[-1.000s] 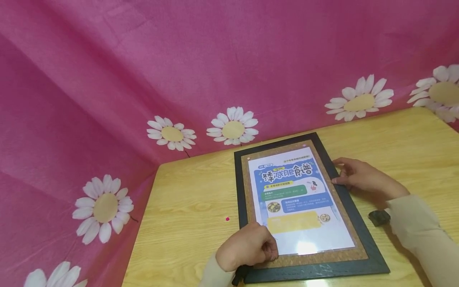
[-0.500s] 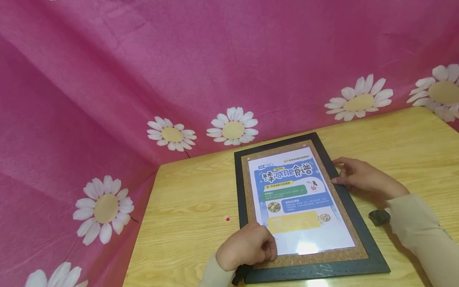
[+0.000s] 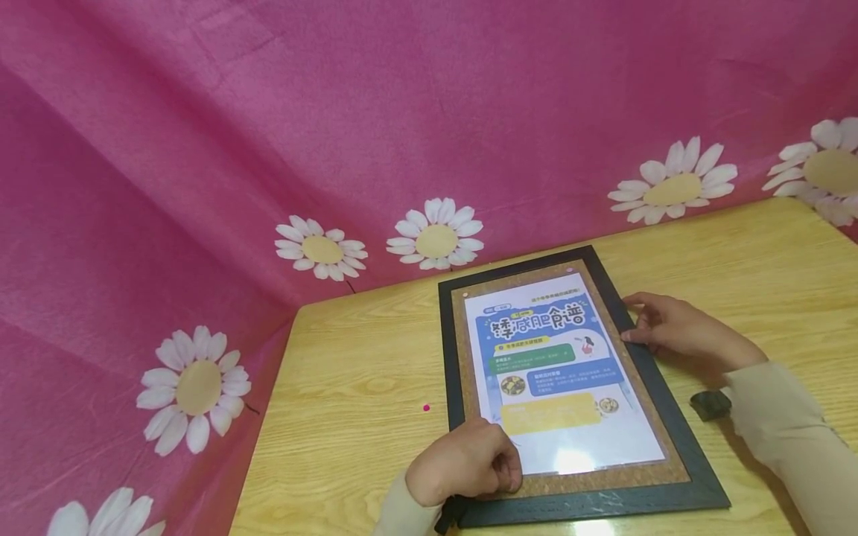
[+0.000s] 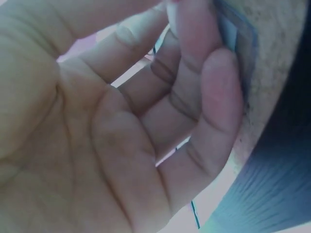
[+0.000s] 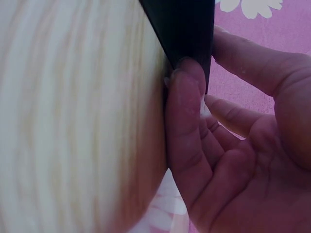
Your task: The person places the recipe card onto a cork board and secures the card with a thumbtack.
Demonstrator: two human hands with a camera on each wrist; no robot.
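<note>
A black-framed cork board (image 3: 576,506) lies on the wooden table, with a printed poster (image 3: 570,372) on its cork. Thumbtacks stand at the poster's top left (image 3: 465,295) and top right (image 3: 570,270). Over the poster's lower left corner is my left hand (image 3: 465,461), its fingers curled. In the left wrist view, a sliver of a red thumbtack (image 4: 175,1) shows at the fingertips, mostly hidden. My right hand (image 3: 690,331) holds the board's right edge. In the right wrist view, fingers (image 5: 184,111) lie against the black frame (image 5: 187,34).
A magenta thumbtack (image 3: 426,408) lies on the table (image 3: 348,417) left of the board. A small dark object (image 3: 710,406) is by the right sleeve. Behind and to the left hangs a pink cloth (image 3: 402,134) with white flowers.
</note>
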